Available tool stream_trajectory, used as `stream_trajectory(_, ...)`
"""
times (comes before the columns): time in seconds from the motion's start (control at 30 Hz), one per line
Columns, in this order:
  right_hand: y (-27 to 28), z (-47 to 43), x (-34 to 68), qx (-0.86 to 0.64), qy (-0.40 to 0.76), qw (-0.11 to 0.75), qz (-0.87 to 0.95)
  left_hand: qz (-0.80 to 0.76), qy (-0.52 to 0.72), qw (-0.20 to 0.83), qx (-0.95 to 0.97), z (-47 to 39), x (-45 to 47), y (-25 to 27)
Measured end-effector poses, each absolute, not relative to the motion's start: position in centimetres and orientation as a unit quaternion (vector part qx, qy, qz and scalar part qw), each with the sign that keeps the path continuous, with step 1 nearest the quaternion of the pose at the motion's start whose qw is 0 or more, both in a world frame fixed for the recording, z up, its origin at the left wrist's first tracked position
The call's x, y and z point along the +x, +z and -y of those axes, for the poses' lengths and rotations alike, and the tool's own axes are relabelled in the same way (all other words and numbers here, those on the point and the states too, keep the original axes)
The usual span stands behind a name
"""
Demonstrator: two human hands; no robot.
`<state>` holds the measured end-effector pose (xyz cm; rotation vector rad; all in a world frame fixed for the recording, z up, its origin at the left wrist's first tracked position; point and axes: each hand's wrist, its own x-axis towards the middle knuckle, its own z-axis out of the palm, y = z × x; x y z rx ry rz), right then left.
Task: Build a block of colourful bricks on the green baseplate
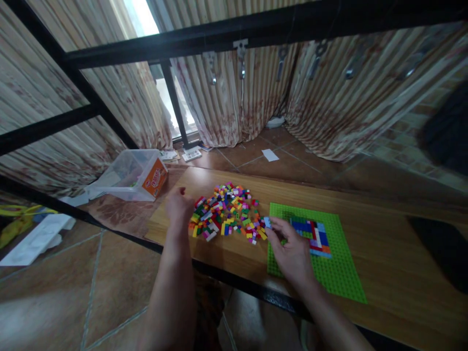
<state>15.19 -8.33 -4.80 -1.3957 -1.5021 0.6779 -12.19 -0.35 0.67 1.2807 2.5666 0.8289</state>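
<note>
The right hand's [294, 253] fingers pinch a small light-blue plastic brick [267, 222] by the left edge of a green studded baseplate [340, 280]; the left hand's [178, 208] fingers are curled, contents unclear. Between them, mixed colourful bricks [226, 210] heap on the brown wooden worktop [383, 243]. The right hand partly hides a multicoloured brick build [323, 239]; both forearms reach forward.

One baseplate [338, 272], one brick pile [227, 212]
</note>
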Motion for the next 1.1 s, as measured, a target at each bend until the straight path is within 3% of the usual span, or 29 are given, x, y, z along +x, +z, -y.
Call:
stream_trajectory(0.13,-4.7,8.5,15.3,-0.573,0.256,0.464,0.626,-0.888,0.128,0.09,0.432,1.3,-15.3,0.1)
stream_trajectory(0.27,-4.9,8.5,15.1,-0.581,0.232,0.453,0.636,-0.874,0.082,0.122,0.463,1.3,-15.6,-0.6)
stream_trajectory(0.5,-5.8,8.2,13.5,-0.569,0.184,0.402,0.694,-0.873,0.09,0.09,0.471,0.8,-15.4,-0.2)
stream_trajectory(0.63,-5.4,8.2,13.2,-0.546,0.212,0.4,0.705,-0.848,0.231,0.074,0.472,1.0,-14.0,0.8)
stream_trajectory(0.73,-4.6,8.5,13.4,-0.514,0.225,0.436,0.704,-0.734,0.406,0.217,0.5,1.5,-10.5,1.2)
stream_trajectory(0.87,-3.6,8.6,14.5,-0.523,0.238,0.493,0.654,-0.526,0.483,0.442,0.544,2.9,-3.4,1.0)
stream_trajectory(1.1,-2.8,7.9,17.8,-0.561,0.36,0.576,0.473,-0.426,0.455,0.547,0.559,5.3,5.4,-1.1)
